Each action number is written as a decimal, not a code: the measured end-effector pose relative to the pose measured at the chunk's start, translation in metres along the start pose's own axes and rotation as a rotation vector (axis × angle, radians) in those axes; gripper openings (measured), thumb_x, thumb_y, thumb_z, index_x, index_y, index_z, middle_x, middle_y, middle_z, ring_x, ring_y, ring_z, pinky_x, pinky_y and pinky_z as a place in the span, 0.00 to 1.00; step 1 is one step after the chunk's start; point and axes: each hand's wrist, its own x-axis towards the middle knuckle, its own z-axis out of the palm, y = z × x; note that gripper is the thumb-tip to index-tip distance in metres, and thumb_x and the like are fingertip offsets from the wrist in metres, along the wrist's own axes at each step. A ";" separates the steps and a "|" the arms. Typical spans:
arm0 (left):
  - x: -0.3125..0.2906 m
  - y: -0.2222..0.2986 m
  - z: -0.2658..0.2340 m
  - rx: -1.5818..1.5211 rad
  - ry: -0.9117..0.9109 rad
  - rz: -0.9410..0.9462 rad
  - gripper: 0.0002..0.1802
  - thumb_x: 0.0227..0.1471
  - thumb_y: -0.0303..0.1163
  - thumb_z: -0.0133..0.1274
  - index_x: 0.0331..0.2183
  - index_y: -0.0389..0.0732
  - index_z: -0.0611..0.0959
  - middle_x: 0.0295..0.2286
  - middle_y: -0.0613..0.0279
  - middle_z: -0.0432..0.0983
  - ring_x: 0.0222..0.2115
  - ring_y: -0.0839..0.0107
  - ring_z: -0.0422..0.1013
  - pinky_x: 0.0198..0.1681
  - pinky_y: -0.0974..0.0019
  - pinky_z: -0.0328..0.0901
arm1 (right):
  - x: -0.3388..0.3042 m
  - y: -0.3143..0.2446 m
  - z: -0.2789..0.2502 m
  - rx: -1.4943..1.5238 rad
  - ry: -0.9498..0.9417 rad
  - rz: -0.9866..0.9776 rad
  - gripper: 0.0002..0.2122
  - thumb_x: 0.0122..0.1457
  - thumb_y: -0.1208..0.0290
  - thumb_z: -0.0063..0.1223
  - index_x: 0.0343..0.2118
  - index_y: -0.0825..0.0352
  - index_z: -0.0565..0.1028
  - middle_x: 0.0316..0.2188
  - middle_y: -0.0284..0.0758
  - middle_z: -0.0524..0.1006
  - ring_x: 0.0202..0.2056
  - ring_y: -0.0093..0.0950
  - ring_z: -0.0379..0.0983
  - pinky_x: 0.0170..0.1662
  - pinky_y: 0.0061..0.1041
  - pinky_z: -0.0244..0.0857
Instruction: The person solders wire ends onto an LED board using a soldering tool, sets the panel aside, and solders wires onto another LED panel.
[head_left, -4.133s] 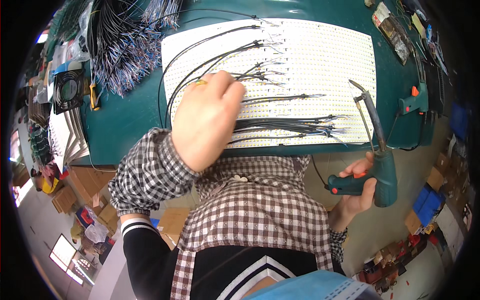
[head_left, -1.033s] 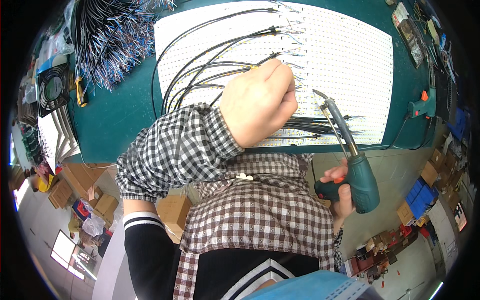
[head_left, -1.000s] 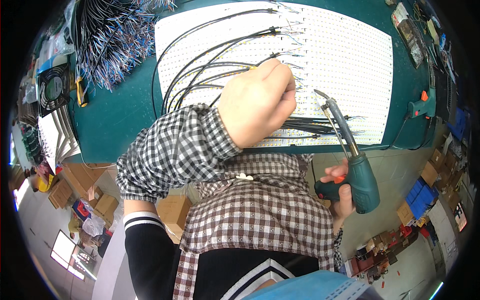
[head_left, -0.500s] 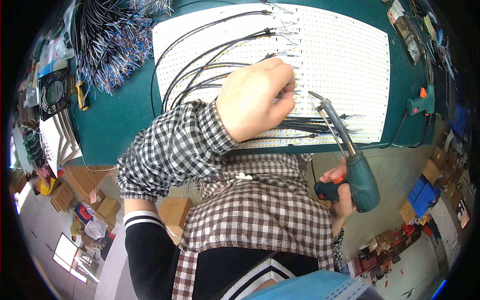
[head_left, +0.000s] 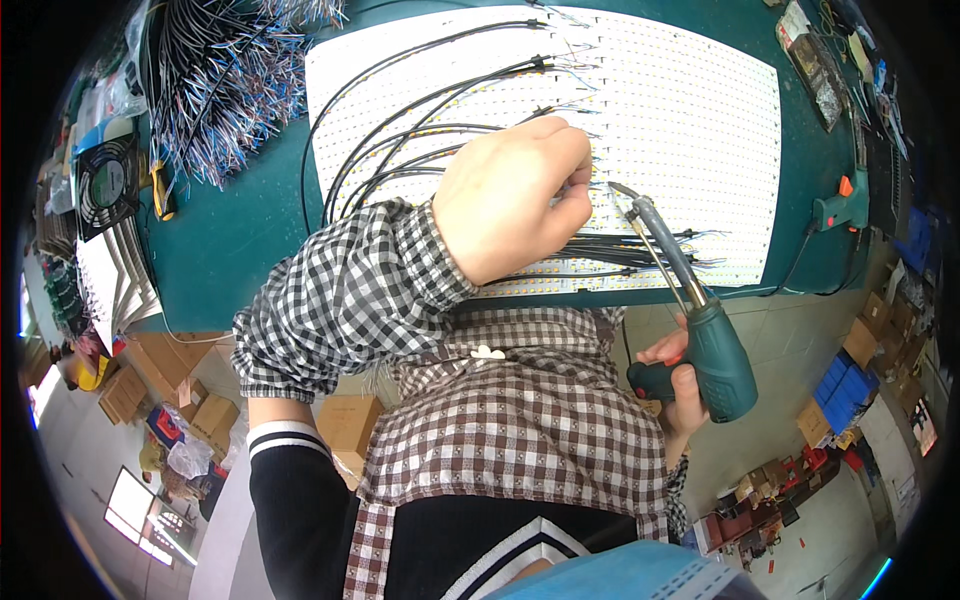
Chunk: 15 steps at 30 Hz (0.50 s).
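Note:
My left hand (head_left: 515, 200) is closed in a pinch over the middle of a white LED panel (head_left: 690, 130). Thin wire ends of a cable show just right of its fingertips; the hand hides most of the grip. My right hand (head_left: 686, 395) is wrapped round the handle of a green soldering gun (head_left: 724, 360), below the table's front edge. Its bent tip points up and left, close to the wire ends by my left fingers; whether it touches them I cannot tell. Several black cables (head_left: 400, 100) with bared thin wires lie across the panel's left half.
A thick bundle of cables (head_left: 220, 90) lies at the far left of the green table (head_left: 230, 270). Near it are a small black fan (head_left: 108, 187) and a yellow-handled tool (head_left: 162, 192). Another green gun-shaped tool (head_left: 843, 205) lies at the right edge. More black cables (head_left: 610, 250) lie along the panel's near side.
The soldering gun's tip has shifted a little to the left, closer to my left fingertips. My left hand has hardly moved.

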 end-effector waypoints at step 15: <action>0.000 0.000 0.001 0.036 0.001 -0.013 0.04 0.44 0.26 0.54 0.26 0.38 0.76 0.24 0.57 0.72 0.24 0.61 0.73 0.27 0.63 0.67 | 0.001 -0.004 0.005 -0.039 0.019 0.041 0.35 0.55 0.53 0.57 0.54 0.80 0.62 0.30 0.35 0.70 0.33 0.28 0.70 0.39 0.32 0.73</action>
